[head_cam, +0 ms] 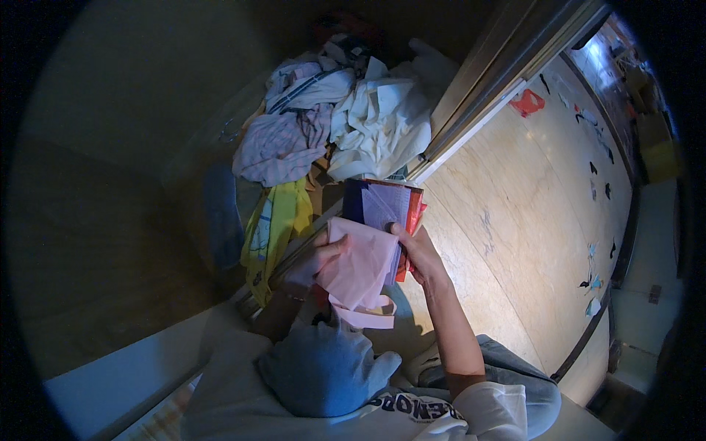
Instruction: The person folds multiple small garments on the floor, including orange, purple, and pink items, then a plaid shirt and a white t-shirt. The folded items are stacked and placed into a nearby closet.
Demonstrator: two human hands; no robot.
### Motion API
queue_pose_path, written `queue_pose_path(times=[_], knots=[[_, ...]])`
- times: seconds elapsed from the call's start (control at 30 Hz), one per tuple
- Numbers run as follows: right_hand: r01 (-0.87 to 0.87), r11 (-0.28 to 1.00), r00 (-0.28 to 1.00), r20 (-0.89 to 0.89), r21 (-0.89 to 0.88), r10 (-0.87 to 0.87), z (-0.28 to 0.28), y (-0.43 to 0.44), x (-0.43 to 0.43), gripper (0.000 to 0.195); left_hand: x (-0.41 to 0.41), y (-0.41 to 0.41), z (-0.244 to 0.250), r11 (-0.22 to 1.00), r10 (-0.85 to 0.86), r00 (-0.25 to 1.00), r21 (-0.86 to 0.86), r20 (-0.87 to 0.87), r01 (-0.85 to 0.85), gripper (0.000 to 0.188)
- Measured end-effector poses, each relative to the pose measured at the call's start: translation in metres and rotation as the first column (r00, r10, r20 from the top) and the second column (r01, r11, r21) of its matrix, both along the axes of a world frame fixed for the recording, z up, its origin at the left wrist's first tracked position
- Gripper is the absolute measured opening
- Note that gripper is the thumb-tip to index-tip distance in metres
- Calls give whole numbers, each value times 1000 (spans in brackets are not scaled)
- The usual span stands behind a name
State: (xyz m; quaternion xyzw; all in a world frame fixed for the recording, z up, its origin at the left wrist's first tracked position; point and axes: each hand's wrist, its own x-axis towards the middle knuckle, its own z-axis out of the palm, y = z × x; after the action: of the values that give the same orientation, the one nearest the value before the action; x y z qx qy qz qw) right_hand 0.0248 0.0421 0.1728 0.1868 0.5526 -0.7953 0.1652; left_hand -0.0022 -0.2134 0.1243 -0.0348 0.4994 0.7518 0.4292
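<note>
A folded pink cloth-like bag (358,259) is pinched in my left hand (326,258), thumb on top. A pink strap loop (368,317) hangs below it. My right hand (422,253) grips a flat stack beside it, with the thumb laid across the front. In that stack I see a lavender textured sheet (383,206), a dark blue piece (353,199) and a shiny red-orange piece (415,206). The pink bag overlaps the stack's lower left part, so the lower layers are partly hidden.
Crumpled striped cloth (281,146) and white cloth (380,127) are heaped in a dark wooden compartment. A yellow bag (270,237) drapes over its edge. To the right, a red plastic bag (528,103) and small scraps (593,307) lie on the tiled floor (496,187).
</note>
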Motion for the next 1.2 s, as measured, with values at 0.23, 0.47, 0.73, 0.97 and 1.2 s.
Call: queue_pose_path(times=[0.23, 0.47, 0.73, 0.97, 1.2], knots=[[175, 984, 985, -6, 41, -175, -2, 1, -1, 63, 5, 20, 54, 953, 301, 953, 9, 22, -301, 43], [329, 935, 943, -4, -134, -332, -31, 0, -6, 59, -8, 22, 27, 519, 702, 602, 304, 380, -799, 47], [483, 865, 872, -15, -134, -490, -32, -23, 2, 47, 24, 76, 29, 784, 599, 731, 52, -326, -619, 87], [357, 934, 925, -138, 6, -353, -28, -24, 7, 48, 10, 54, 22, 695, 0, 453, -326, -891, -641, 91], [457, 829, 845, -448, 324, -291, -31, -48, 14, 53, 5, 50, 19, 810, -238, 480, -445, -844, -382, 80]])
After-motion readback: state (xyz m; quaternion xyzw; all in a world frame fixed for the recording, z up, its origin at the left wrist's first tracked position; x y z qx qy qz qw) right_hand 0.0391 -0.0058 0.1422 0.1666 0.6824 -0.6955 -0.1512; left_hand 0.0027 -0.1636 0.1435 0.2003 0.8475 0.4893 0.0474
